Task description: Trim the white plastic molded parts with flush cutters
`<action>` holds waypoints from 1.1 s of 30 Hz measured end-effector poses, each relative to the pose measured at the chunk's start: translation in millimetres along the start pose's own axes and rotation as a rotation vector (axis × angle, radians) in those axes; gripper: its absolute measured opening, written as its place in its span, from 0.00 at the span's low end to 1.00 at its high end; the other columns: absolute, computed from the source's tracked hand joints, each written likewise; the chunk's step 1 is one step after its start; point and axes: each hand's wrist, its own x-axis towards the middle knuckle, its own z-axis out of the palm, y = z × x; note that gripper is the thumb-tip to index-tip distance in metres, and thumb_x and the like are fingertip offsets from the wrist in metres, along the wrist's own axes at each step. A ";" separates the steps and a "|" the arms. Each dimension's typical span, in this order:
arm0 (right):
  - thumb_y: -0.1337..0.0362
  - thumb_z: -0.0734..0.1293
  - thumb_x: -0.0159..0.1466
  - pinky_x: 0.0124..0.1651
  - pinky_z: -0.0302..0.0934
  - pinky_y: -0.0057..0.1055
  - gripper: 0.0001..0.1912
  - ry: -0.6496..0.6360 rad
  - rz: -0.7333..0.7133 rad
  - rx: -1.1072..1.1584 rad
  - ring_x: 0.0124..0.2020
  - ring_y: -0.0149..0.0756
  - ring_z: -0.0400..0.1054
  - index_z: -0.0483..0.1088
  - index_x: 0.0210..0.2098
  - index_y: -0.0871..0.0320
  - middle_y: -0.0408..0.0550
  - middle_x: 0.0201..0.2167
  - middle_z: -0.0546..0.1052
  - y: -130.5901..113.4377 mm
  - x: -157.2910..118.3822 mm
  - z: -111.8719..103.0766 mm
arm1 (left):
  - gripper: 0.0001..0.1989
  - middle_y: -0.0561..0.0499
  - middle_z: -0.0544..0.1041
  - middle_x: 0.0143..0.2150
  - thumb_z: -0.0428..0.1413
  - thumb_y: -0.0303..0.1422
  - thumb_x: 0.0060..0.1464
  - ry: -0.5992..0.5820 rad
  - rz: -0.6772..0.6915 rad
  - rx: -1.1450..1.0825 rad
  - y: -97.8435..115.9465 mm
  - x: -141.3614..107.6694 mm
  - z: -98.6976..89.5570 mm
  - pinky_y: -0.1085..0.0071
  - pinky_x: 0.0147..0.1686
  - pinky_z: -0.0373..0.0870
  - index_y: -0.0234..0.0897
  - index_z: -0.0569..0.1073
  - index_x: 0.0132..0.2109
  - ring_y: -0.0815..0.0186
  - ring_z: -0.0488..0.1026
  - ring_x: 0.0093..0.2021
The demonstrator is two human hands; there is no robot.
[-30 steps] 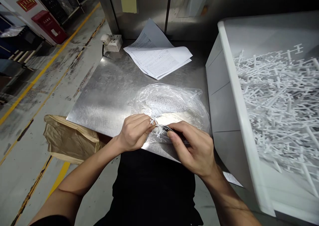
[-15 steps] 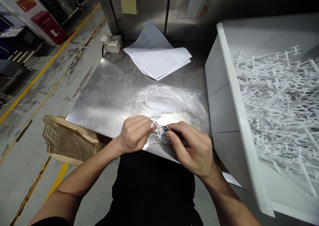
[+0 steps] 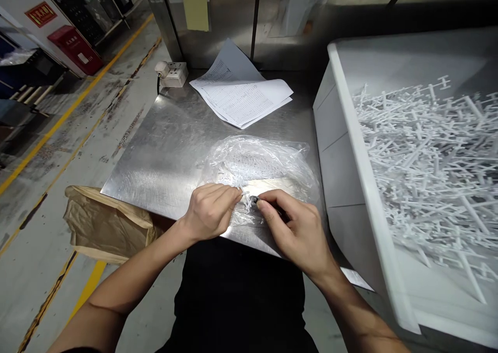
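A plastic bag (image 3: 268, 160) lies on the surface (image 3: 148, 155) near its front edge, the left hand (image 3: 212, 213) and right hand (image 3: 295, 220) over its near side, with a branched piece (image 3: 246, 198) between them and a tool (image 3: 254, 199) in the right. Behind lie papers (image 3: 252, 103), with a socket block (image 3: 177, 75) at the back left corner. Along the right stands a bin (image 3: 342, 171) holding similar pieces (image 3: 428, 166); a sack (image 3: 109, 228) sits beyond the front left edge.
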 end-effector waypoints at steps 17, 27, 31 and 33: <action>0.65 0.69 0.76 0.34 0.67 0.33 0.03 0.030 -0.101 0.012 0.32 0.35 0.77 0.76 0.45 0.54 0.45 0.36 0.83 2.3 -2.9 -0.9 | 0.08 0.53 0.77 0.28 0.53 0.25 0.72 -0.018 -0.044 0.008 -2.0 -0.8 2.8 0.69 0.28 0.63 0.34 0.76 0.44 0.68 0.72 0.26; 0.68 0.68 0.76 0.35 0.67 0.33 0.03 -0.008 -0.184 -0.020 0.34 0.36 0.78 0.75 0.47 0.54 0.45 0.37 0.84 4.5 -3.9 -0.1 | 0.08 0.54 0.75 0.27 0.53 0.24 0.72 -0.029 -0.035 0.002 -0.4 1.7 0.4 0.68 0.28 0.61 0.35 0.74 0.41 0.68 0.70 0.26; 0.67 0.68 0.76 0.37 0.67 0.33 0.03 -0.028 -0.179 -0.002 0.34 0.34 0.78 0.75 0.47 0.55 0.44 0.37 0.83 4.4 -4.1 0.1 | 0.09 0.54 0.73 0.26 0.53 0.23 0.71 -0.032 -0.024 0.017 0.2 1.8 -0.1 0.68 0.28 0.60 0.35 0.73 0.39 0.69 0.68 0.25; 0.67 0.68 0.76 0.38 0.67 0.33 0.03 -0.029 -0.183 -0.001 0.35 0.34 0.78 0.75 0.47 0.55 0.44 0.37 0.82 4.4 -4.0 0.3 | 0.10 0.54 0.73 0.26 0.52 0.23 0.71 -0.027 -0.021 0.024 0.5 1.7 -0.3 0.68 0.28 0.60 0.36 0.72 0.39 0.69 0.68 0.25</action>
